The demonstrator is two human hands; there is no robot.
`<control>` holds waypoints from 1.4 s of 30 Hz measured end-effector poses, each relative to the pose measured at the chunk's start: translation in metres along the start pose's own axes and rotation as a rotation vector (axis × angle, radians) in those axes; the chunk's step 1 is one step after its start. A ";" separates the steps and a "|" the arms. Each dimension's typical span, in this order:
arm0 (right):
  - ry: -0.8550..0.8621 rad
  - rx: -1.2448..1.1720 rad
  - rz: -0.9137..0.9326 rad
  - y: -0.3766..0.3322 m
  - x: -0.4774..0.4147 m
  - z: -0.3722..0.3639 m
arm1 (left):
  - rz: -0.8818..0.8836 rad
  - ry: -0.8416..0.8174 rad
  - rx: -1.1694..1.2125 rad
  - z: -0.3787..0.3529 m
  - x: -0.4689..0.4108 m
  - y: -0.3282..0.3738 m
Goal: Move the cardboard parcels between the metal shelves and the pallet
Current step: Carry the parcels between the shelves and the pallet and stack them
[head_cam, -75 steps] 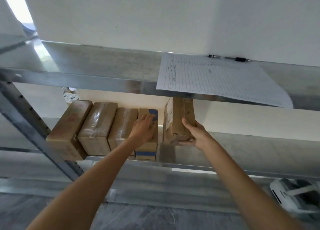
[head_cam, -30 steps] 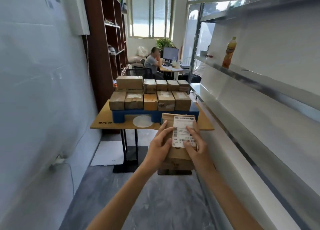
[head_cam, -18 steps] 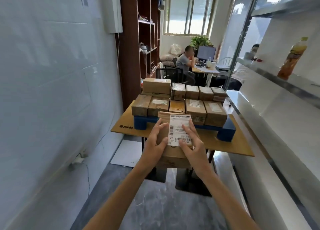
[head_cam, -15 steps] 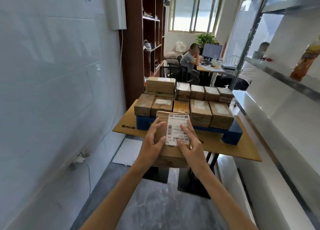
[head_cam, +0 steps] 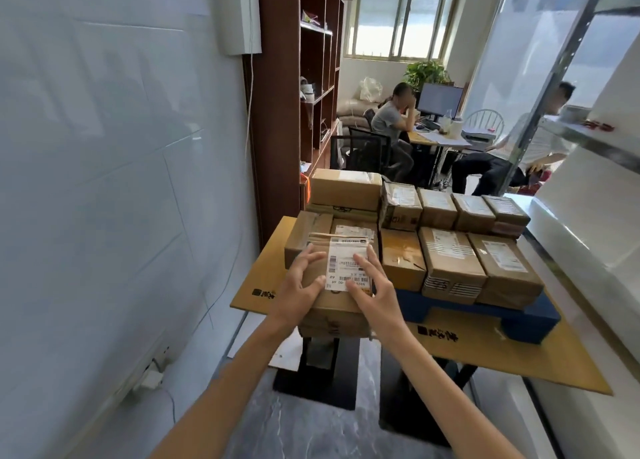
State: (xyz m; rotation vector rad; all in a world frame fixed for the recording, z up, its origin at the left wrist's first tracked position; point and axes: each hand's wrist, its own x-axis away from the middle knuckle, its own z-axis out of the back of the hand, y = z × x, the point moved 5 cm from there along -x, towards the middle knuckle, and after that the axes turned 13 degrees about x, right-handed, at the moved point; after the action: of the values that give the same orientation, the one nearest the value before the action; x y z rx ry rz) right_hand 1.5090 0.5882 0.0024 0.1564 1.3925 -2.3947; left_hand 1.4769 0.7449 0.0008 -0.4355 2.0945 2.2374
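Left hand [head_cam: 301,287] is gripping the left side of a brown cardboard parcel with a white shipping label [head_cam: 334,322], with the fingers curling over the far top edge and the thumb lying on the upper face. Right hand [head_cam: 374,287] is clamping the right side, fingers spreading across the label. Both grips are closed on this one parcel, label facing up. The parcel is hanging at the front left corner of the blue plastic pallet [head_cam: 519,315], just in front of the stacked brown cardboard parcels [head_cam: 450,264] sitting there in two rows. Cannot tell if it is touching the nearest one. The pallet is resting on the yellow-brown wooden counter [head_cam: 502,361]. Grey metal shelves [head_cam: 588,140] are running along the right edge.

Step, judging by this: delivering to the pallet, at the placing stage. The next move is calling for a free spot. The front row is looking full, so the parcel is probably going on top of the front left parcels, lowered flat, with both grips then loosening.
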 end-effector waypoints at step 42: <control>0.037 0.150 -0.388 0.140 -0.336 -0.151 | 0.131 -0.370 0.019 0.116 -0.385 -0.200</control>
State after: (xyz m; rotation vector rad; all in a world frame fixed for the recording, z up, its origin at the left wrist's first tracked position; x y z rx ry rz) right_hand 1.8582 0.7405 -0.0965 -0.0360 1.3603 -2.8275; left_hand 1.8712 0.9361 -0.0977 0.1159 1.9940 2.1553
